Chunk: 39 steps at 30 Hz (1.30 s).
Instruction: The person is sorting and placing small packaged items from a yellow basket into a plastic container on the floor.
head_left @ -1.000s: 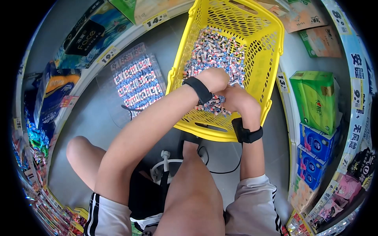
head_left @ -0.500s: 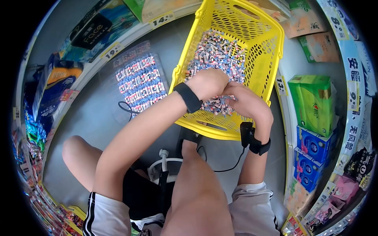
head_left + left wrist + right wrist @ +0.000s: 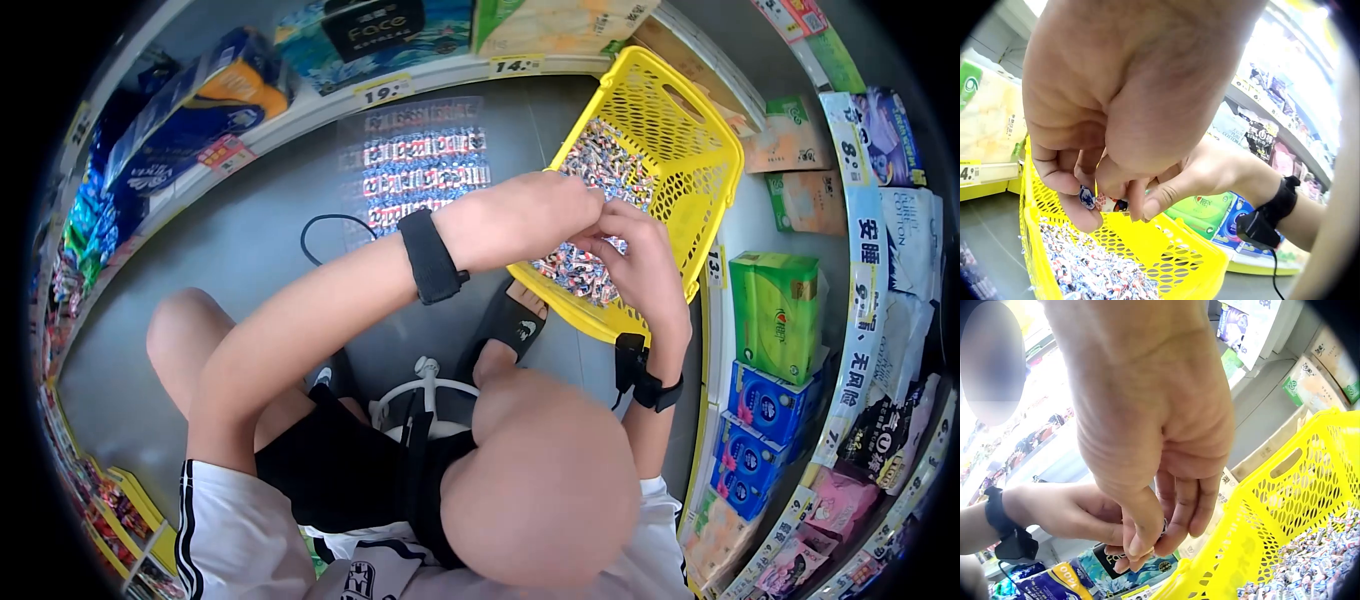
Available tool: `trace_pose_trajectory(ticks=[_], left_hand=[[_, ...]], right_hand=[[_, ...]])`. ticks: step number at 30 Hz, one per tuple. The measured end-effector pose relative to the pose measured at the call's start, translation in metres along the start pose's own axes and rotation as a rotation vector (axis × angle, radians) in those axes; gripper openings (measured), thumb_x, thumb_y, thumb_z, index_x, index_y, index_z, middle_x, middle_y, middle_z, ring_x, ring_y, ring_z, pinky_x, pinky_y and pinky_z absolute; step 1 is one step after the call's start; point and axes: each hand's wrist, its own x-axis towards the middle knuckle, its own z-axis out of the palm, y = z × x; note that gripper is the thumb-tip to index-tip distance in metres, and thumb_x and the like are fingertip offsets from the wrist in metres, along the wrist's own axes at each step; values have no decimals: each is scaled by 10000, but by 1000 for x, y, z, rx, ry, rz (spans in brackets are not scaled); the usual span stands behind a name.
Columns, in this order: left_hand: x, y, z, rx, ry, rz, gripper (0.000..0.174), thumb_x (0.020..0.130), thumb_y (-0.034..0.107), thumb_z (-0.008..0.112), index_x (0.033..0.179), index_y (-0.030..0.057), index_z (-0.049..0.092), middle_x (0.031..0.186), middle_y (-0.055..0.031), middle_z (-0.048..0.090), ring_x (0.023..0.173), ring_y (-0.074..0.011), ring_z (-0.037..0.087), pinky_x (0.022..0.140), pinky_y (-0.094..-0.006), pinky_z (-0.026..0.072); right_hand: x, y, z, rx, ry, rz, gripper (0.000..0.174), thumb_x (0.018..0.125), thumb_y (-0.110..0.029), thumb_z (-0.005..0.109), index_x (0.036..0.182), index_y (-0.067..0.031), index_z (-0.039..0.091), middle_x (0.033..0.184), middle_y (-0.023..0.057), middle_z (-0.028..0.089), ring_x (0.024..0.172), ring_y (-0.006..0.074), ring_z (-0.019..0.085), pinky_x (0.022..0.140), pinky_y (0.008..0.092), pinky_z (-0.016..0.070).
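Above the near side of a yellow basket (image 3: pixel 712 195), the two hands meet fingertip to fingertip. The left hand (image 3: pixel 530 215) pinches one small wrapped candy (image 3: pixel 1107 203), with blue, white and red on its wrapper. At the candy's other end, the right hand (image 3: pixel 645 262) has its thumb and forefinger pinched together, seen in the left wrist view. In the right wrist view the fingers hide most of the candy. A heap of similar candies (image 3: pixel 605 160) lies inside the basket.
Clear sheets with rows of candies (image 3: pixel 425 180) lie on the floor left of the basket. Shelves of tissue packs (image 3: pixel 775 315) curve around. A white stool frame (image 3: pixel 428 370) stands by the legs, and a black cable (image 3: pixel 310 235) loops near the left wrist.
Both hands have risen from the candy heap toward the person, now with fingertips together. The head view has swung, putting the basket and candy sheets farther right.
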Motion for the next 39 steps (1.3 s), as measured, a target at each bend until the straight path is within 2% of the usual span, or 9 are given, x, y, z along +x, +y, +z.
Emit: trace_pose_trajectory(ticks=[6, 10, 13, 20, 24, 29, 32, 36, 39], left_hand=[[-41, 7, -26, 52, 61, 8, 95, 872, -32, 631, 947, -21, 688, 930, -228, 716, 931, -412, 718, 798, -449, 580], [-71, 3, -34, 115, 33, -54, 152, 948, 57, 605, 1067, 15, 690, 1106, -211, 687, 1072, -395, 677, 896, -450, 549], [-98, 4, -42, 105, -5, -142, 287, 856, -112, 538, 1101, -2, 640, 1112, -206, 663, 1112, -404, 655, 926, -462, 541], [-134, -27, -47, 127, -35, -129, 336, 806, -146, 574, 1104, -15, 657, 1097, -222, 650, 1091, -415, 651, 917, -478, 535], [-156, -44, -60, 151, -116, -140, 334, 813, -142, 585, 1111, -13, 664, 1174, -220, 659, 1112, -400, 651, 945, -482, 533], [-177, -62, -67, 279, -168, -282, 538, 864, -111, 586, 1383, 29, 587, 1273, -190, 657, 1217, -370, 626, 987, -466, 537], [-185, -93, -52, 269, -1, -172, 445, 862, -109, 592, 1277, 46, 642, 1243, -170, 668, 1202, -371, 630, 972, -480, 533], [-173, -120, -51, 205, -79, -178, 282, 874, -90, 587, 1105, 52, 667, 1161, -155, 675, 1153, -375, 637, 943, -487, 527], [-165, -141, -40, 148, 44, -117, 137, 896, -38, 584, 952, 70, 646, 991, -146, 661, 1061, -379, 647, 892, -482, 522]], right_hand=[[5, -36, 17, -63, 36, -140, 131, 833, 49, 746, 963, 42, 733, 941, 162, 712, 865, 348, 708, 776, 404, 548], [9, -56, 32, -79, 18, -192, 131, 836, 29, 754, 966, 25, 744, 925, 147, 711, 846, 335, 700, 773, 399, 540], [13, -72, 47, -132, -10, -251, 98, 850, 27, 743, 948, 25, 736, 908, 151, 707, 835, 345, 705, 757, 409, 549], [37, -76, 83, -79, -120, -280, 96, 861, 50, 731, 952, 19, 732, 911, 131, 700, 842, 305, 700, 770, 375, 541], [49, -82, 104, -103, -170, -351, 94, 870, 63, 716, 947, 15, 738, 911, 130, 699, 833, 278, 699, 772, 371, 543], [69, -78, 125, -155, -213, -351, 107, 872, 24, 739, 973, -9, 756, 938, 124, 709, 821, 260, 688, 771, 364, 542], [85, -72, 136, -168, -238, -386, 113, 879, 5, 741, 987, -19, 761, 939, 121, 708, 810, 253, 684, 763, 360, 541], [102, -69, 150, -183, -232, -388, 139, 869, -23, 760, 1008, -27, 763, 927, 132, 701, 790, 252, 678, 751, 361, 543], [116, -61, 160, -220, -230, -317, 157, 845, -50, 770, 1002, -49, 771, 918, 153, 714, 809, 292, 688, 769, 394, 551]])
